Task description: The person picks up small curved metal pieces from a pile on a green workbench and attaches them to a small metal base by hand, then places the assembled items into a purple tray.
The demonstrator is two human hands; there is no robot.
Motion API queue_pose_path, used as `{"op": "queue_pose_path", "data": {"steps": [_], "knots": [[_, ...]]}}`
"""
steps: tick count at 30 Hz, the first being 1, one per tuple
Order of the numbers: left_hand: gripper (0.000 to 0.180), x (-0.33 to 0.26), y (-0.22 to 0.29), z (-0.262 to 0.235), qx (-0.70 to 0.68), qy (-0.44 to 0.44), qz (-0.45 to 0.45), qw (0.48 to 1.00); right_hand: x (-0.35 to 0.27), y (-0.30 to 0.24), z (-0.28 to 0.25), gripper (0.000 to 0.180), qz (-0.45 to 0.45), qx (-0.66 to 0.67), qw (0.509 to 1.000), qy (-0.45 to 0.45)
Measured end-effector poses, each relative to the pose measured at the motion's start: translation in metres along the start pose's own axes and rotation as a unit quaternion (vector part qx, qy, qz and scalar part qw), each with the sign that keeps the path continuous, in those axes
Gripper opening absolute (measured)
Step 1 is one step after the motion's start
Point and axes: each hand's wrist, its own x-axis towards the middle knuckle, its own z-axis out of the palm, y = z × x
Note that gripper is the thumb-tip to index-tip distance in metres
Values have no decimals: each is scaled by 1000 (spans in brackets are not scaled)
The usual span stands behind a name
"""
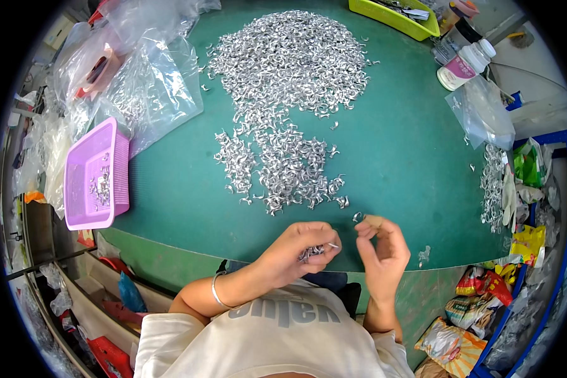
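Note:
Near the table's front edge, my left hand (pixel 312 247) is closed around several small curved silver metal pieces (pixel 311 252), and one thin end juts out by the thumb. To its right, my right hand (pixel 384 249) is bent with thumb and fingers close together. A tan wrap covers one of its fingers. At those fingertips is a single curved metal piece (pixel 358 217); its exact contact with the fingers is too small to make out. Beyond both hands, a big heap of like pieces (pixel 290 60) narrows toward me into a smaller pile (pixel 290 167).
A pink-purple basket (pixel 121 183) with some pieces stands at the left, beside clear plastic bags (pixel 164 88). A yellow-green tray (pixel 397 22) sits at the far right edge, near a white bottle (pixel 463 66). More pieces (pixel 492 189) lie along the table's right side.

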Motion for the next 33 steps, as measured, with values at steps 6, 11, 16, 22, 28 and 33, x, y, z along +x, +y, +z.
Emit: {"op": "queue_pose_path", "data": {"steps": [6, 11, 16, 22, 28, 33], "knots": [[12, 2, -4, -16, -94, -125, 46, 987, 17, 8, -20, 31, -82, -328, 941, 32], [15, 9, -2, -12, 68, -41, 125, 989, 17, 35, -7, 33, -119, -360, 925, -5], [19, 12, -9, -10, 74, 70, 86, 991, 12, 24, -4, 29, -46, -170, 984, 16], [17, 9, -8, 0, 116, 81, 85, 986, 1, 5, 5, 36, -3, 104, 994, -22], [13, 0, -2, 8, 206, 109, 142, 962, -1, 0, 11, 39, -55, 83, 995, 14], [11, 0, -3, 9, 298, 80, 266, 913, -5, -2, 13, 38, -12, 144, 989, -6]]}}
